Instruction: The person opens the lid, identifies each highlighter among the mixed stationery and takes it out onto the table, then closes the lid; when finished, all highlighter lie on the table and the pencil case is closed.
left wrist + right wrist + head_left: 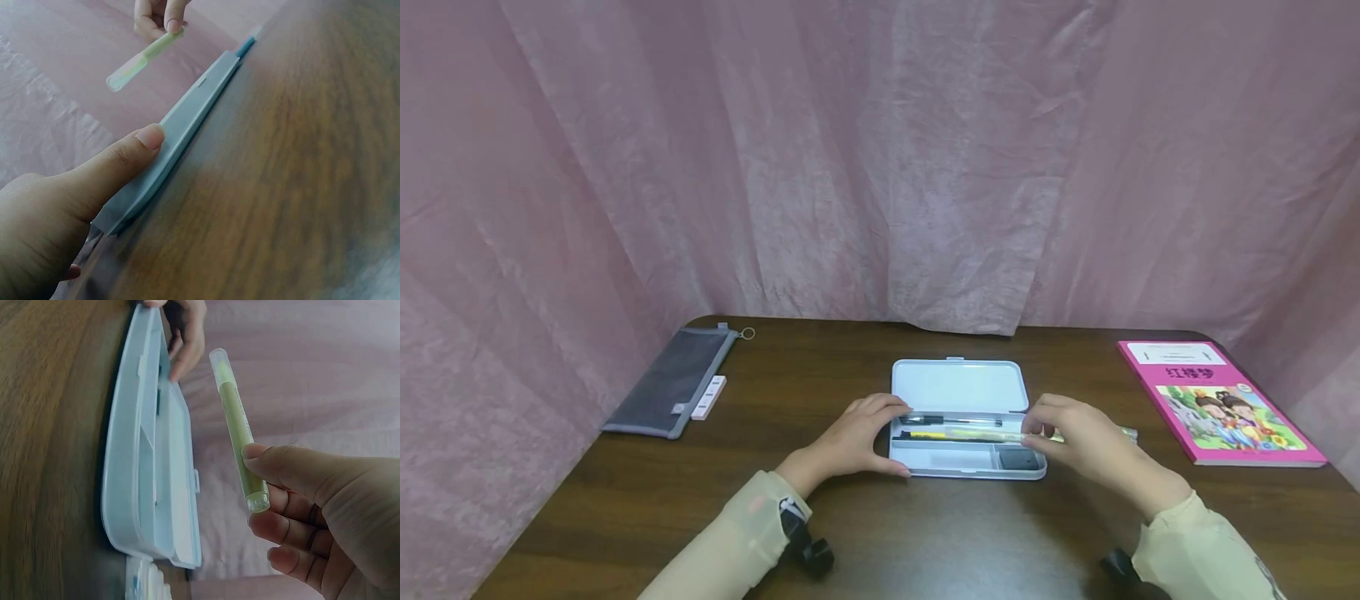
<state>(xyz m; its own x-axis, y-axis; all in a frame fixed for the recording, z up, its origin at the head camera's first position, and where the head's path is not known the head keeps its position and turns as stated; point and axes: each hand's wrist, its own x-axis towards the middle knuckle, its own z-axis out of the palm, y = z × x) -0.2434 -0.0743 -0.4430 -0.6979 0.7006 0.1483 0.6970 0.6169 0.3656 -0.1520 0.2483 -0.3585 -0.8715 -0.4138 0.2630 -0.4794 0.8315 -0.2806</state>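
Note:
A pale blue pencil case (940,473) lies on the table, its lid (958,385) swung back. My left hand (853,437) grips the case's left end, with the thumb (150,136) on its front wall and the fingers at the far side. Between thumb and fingers my right hand (1082,433) pinches a yellow-green highlighter (236,422) with a clear cap. The highlighter is held above the case, tilted in the right wrist view. Inside the case are a dark pen (955,421), a thin yellow-and-black stick, and a dark grey block (1018,458) in the front right compartment.
To the left lie a grey zip pouch (662,383) and a small white block (708,397) beside it. A pink book (1225,404) lies at the right. Past the case's right end is a clear pack (149,580) of white pieces. Pink curtain (850,167) hangs behind the table.

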